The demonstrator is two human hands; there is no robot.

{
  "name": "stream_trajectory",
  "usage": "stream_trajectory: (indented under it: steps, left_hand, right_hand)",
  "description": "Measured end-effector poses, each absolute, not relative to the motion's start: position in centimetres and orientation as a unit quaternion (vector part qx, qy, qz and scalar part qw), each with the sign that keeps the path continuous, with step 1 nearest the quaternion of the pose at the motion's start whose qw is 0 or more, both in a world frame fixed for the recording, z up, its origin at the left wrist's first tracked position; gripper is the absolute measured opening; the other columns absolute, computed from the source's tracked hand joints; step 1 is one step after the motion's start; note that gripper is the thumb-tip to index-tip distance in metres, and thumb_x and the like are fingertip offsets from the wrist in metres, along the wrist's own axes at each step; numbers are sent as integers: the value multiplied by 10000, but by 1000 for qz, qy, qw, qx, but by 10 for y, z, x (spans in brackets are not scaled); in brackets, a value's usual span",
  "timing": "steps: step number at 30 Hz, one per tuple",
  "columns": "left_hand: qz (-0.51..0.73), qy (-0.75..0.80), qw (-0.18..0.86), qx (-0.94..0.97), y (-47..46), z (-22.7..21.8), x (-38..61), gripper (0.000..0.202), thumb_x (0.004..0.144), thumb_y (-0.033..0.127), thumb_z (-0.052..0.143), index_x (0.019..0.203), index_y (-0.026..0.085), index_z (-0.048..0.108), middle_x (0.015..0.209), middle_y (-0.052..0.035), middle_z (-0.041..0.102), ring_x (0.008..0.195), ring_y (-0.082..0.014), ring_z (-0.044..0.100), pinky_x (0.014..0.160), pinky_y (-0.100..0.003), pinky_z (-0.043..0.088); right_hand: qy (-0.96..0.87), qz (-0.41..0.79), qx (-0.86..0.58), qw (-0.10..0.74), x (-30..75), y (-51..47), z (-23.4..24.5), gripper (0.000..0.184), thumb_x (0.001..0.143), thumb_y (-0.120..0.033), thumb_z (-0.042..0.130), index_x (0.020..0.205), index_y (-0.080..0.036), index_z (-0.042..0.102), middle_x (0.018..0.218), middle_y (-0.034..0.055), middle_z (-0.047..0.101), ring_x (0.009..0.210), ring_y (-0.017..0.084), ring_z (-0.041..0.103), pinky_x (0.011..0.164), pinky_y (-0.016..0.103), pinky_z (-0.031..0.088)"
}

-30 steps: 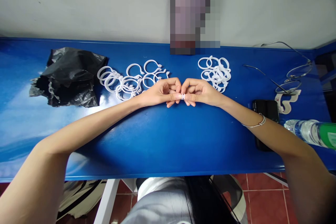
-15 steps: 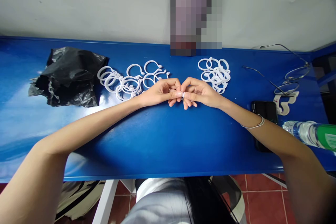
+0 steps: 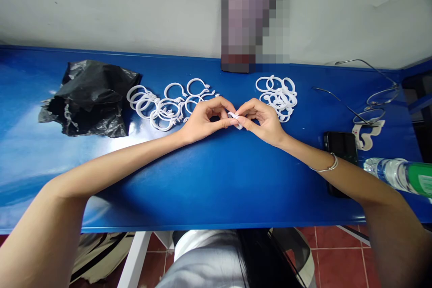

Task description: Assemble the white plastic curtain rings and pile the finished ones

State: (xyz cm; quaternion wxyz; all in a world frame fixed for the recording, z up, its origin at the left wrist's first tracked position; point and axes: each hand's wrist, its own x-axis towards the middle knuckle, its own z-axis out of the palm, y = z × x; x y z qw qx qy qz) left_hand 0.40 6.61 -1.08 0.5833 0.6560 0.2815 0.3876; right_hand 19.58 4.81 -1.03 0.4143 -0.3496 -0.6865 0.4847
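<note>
Above the middle of the blue table (image 3: 216,180), my left hand (image 3: 205,119) and my right hand (image 3: 262,121) meet fingertip to fingertip. Both pinch one white plastic ring (image 3: 239,126) between thumb and fingers. Most of that ring is hidden by my fingers, and it looks tilted nearly edge-on. A loose pile of white rings (image 3: 161,114), several with open ends, lies behind and left of my left hand. A second, tighter pile of white rings (image 3: 285,95) lies just behind my right hand.
At the left is a crumpled black plastic bag (image 3: 97,85). On the right lie eyeglasses (image 3: 383,96), a black phone (image 3: 340,144) partly under my forearm, a white curved piece (image 3: 366,137) and a plastic bottle (image 3: 398,173). A pixelated object (image 3: 249,22) stands against the wall.
My fingers have shifted their grip, and the ring between them has turned so that more of it shows. The fingers that hung below have curled upward out of sight.
</note>
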Motion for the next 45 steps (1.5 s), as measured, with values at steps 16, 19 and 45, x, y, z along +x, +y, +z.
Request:
stream_trajectory:
  steps: [16,19,45]
  left_hand:
    - [435,262,336,793,59,-9,1,227,896,348,556,906,140,648,953,-105,675,795,-144,633,600,-236,505]
    - [430,261,325,801,58,-9,1,225,900,346,549,926,144,643,963,-105,664,794,-143,622,596,-237,498]
    - [439,250,244,828,56,-12,1,180,916,320,524,857,169,601,912,-89,646,815,-166,623,703,-304,513]
  right_hand:
    - [-765,296,-371,436,194,42,-8,88,869,-268,598,858,-184,621,732,7,634,566,101,580,495,213,466]
    - [-775,272,-367,436,194,41,-8,86,879,-259,585,861,-182,619,722,7,631,557,100,569,499,214,458]
    - [-817,183,-342,427,195,43,-12,175,908,-344,557,834,-210,641,734,47,674,652,170,628,596,298,512]
